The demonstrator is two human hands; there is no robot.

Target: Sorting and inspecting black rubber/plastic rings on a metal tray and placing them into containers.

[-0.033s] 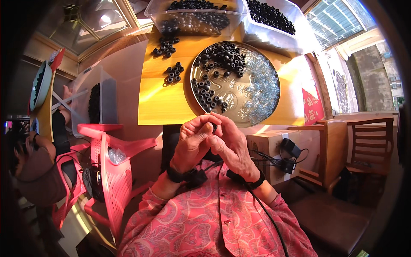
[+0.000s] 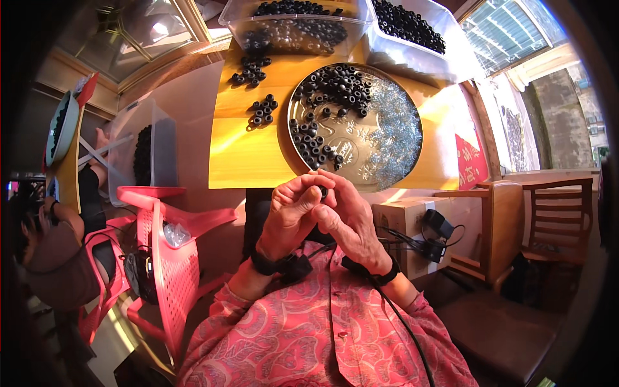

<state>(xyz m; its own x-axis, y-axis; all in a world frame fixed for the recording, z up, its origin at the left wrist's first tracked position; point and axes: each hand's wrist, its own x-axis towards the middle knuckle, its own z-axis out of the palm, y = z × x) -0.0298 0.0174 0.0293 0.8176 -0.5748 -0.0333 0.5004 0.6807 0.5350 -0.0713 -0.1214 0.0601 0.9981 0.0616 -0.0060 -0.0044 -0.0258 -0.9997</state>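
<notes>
Just in front of the table's near edge, my left hand [image 2: 290,209] and my right hand [image 2: 348,222] meet with their fingertips together. Pinched between them is a small black ring-shaped piece [image 2: 324,191], mostly covered by the fingers. Beyond my hands lies a round metal tray [image 2: 348,138]. Many black ring-shaped pieces [image 2: 338,87] cover its far and left parts. Small, shiny, clear-bluish bits [image 2: 396,135] are spread over its right side; they are too small to name. Two small groups of black pieces [image 2: 262,109] sit on the yellow table [image 2: 238,161] left of the tray.
Two clear plastic bins [image 2: 293,32] of black pieces stand at the table's far side. A pink plastic chair [image 2: 174,258] is at my left, with another person [image 2: 58,258] beyond it. To my right are a cardboard box [image 2: 406,222] with cables and a wooden chair [image 2: 506,226].
</notes>
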